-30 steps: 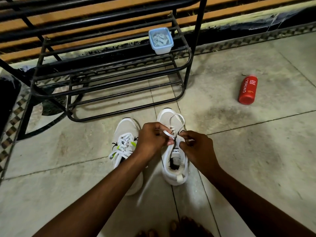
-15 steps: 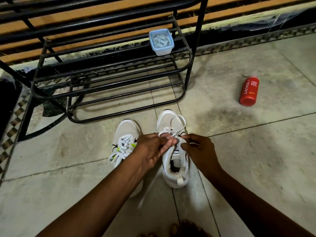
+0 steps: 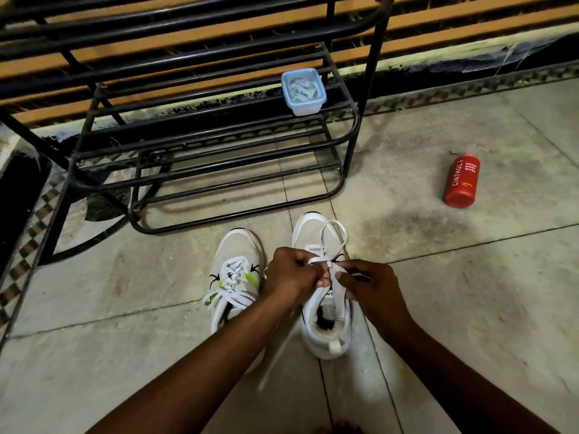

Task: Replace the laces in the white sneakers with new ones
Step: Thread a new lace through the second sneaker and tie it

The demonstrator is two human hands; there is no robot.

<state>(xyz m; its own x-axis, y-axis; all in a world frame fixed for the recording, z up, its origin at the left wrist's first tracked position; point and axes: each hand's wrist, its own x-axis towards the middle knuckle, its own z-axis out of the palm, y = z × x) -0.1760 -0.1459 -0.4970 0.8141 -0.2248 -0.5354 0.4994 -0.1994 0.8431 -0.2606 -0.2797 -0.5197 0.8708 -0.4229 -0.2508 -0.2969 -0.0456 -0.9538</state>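
We had both hands over the right sneaker [image 3: 326,311], which stood on the tiled floor [image 3: 470,292] just beside the left sneaker [image 3: 235,277]. Our left hand [image 3: 293,274] was curled tight, its fingertips pinching the flat white lace [image 3: 336,238] at the eyelets. Our right hand [image 3: 372,286] was half curled, thumb and forefinger pinching the same lace from the other side, the 2 hands nearly touching. A loop of lace arched forward over the smooth toe, and a blurred strand hung down beneath our left wrist. The left sneaker was fully laced, its white mesh marked with yellow-green and black. The right one's padded collar gaped open, dark inside. Behind them stood a black rack [image 3: 219,145] of round metal bars, carrying a small translucent box [image 3: 303,92] with a blue rim and pale contents we could not make out. A red cylindrical bottle [image 3: 462,181] lay well apart on the stained floor.
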